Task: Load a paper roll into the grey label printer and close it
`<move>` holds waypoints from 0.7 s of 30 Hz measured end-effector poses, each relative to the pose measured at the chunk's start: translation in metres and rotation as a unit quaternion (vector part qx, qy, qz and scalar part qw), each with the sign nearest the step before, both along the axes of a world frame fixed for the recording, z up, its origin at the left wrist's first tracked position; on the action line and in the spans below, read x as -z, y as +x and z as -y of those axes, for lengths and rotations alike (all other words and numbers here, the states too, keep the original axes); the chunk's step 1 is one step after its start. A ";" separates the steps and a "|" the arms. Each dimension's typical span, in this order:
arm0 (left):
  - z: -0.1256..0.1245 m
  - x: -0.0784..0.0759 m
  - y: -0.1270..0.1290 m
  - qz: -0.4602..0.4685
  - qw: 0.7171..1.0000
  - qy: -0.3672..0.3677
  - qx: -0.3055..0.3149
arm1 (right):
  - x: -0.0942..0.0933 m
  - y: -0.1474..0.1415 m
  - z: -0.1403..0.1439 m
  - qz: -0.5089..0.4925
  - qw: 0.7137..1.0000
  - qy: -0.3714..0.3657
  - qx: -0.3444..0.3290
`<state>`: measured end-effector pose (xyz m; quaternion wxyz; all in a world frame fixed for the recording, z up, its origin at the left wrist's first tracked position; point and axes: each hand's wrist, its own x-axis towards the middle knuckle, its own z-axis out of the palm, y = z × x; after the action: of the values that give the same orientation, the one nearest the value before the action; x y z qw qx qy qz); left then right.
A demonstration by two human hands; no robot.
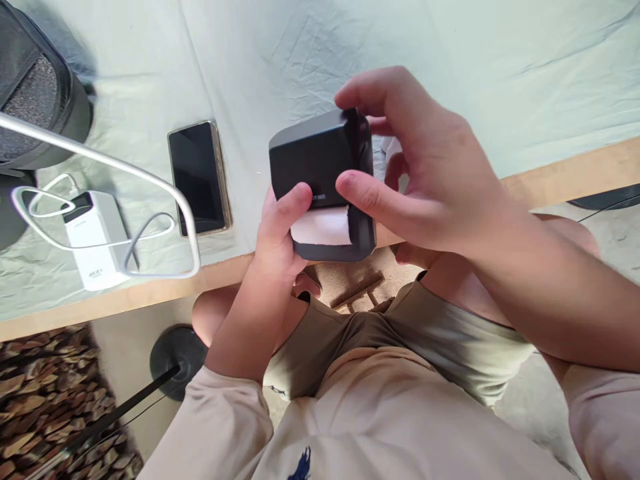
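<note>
I hold a small black boxy device (315, 157) over the table's front edge, with a white paper roll (323, 227) showing in its lower part. My left hand (280, 227) grips it from below, thumb pressed on the front beside the paper. My right hand (425, 167) clasps its right side, thumb on the front face and fingers curled over the top corner. Both hands are closed on the device.
A dark phone (199, 177) lies face up on the pale cloth (280, 60) to the left. Further left sit a white power bank (95, 240) with a white cable (150, 230), and a black bag (35, 100). A black round stand base (175, 360) is on the floor.
</note>
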<state>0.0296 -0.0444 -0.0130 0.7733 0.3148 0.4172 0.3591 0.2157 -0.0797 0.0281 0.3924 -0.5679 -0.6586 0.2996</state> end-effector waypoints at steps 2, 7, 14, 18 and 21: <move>0.003 0.001 0.000 0.002 0.999 0.050 -0.002 | 0.004 -0.002 0.000 -0.023 0.999 -0.037 -0.005; 0.003 0.001 0.001 -0.002 0.996 0.088 -0.001 | 0.017 0.000 -0.004 -0.049 0.997 -0.059 -0.027; 0.003 0.000 0.002 -0.014 0.994 0.112 0.004 | 0.017 0.006 -0.005 -0.032 0.999 -0.036 -0.019; 0.004 -0.001 0.005 -0.003 0.998 0.055 0.010 | 0.018 0.008 -0.007 -0.052 0.997 -0.050 -0.016; 0.003 0.003 0.008 0.018 0.999 0.039 -0.007 | 0.024 0.010 -0.010 -0.089 0.994 -0.055 -0.026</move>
<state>0.0372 -0.0478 -0.0157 0.7653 0.3353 0.3915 0.3856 0.2257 -0.0694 0.0045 0.4099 -0.5420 -0.6184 0.3948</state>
